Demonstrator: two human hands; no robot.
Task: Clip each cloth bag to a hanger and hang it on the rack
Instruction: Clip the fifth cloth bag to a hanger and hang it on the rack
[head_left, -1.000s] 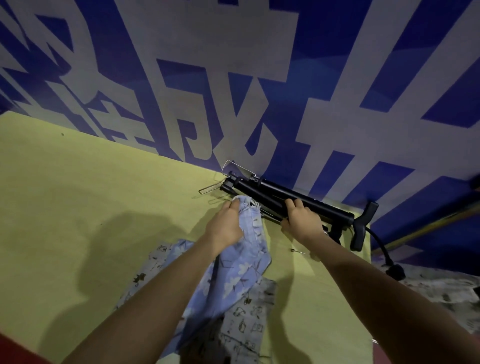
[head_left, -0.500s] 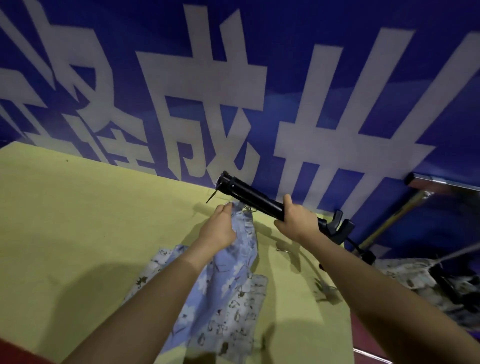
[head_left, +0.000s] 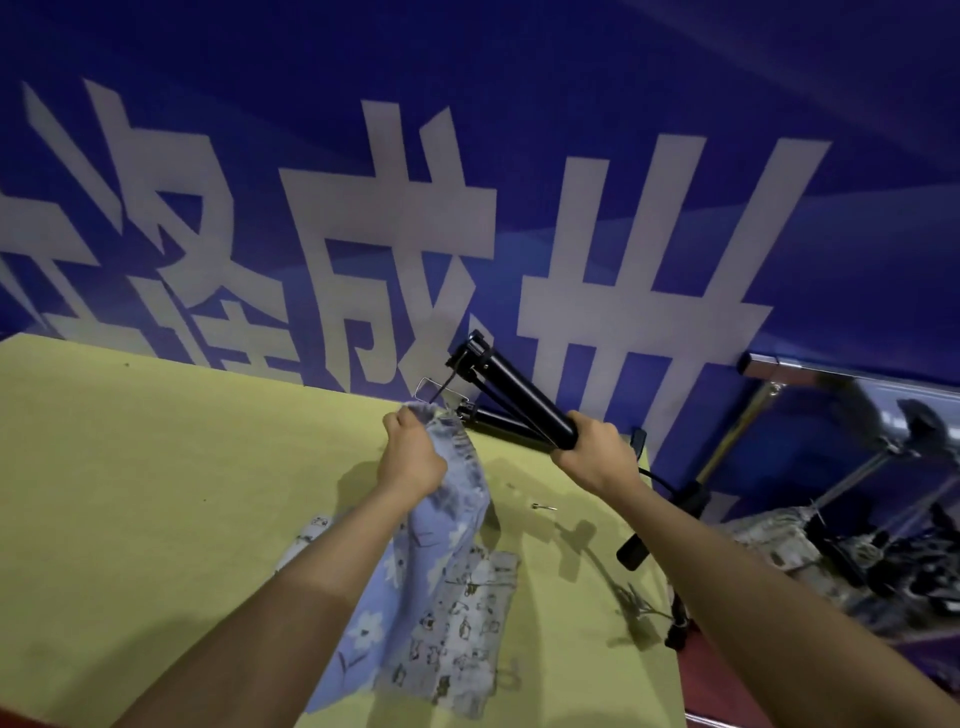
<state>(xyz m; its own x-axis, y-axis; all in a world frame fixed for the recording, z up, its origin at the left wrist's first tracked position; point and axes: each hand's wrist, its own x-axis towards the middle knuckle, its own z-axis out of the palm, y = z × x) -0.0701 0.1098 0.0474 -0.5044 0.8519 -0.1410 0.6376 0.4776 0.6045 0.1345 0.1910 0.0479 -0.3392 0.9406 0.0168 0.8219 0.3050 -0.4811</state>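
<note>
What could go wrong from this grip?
1. The right hand lifts one end of the black tube; its folded legs could swing and snag the blue bag.
2. The left hand only bunches the bag's top, so the wire clip may bite unevenly or slip off.

Indoor staged work area, yellow table (head_left: 156, 493) against blue banner (head_left: 571, 130) with large white characters, metal stands (head_left: 857, 483) beside

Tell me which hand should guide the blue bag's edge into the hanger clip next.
Left. The left hand already grips the blue floral bag at its top edge beside the wire clip; the right hand holds the black tube.
</note>
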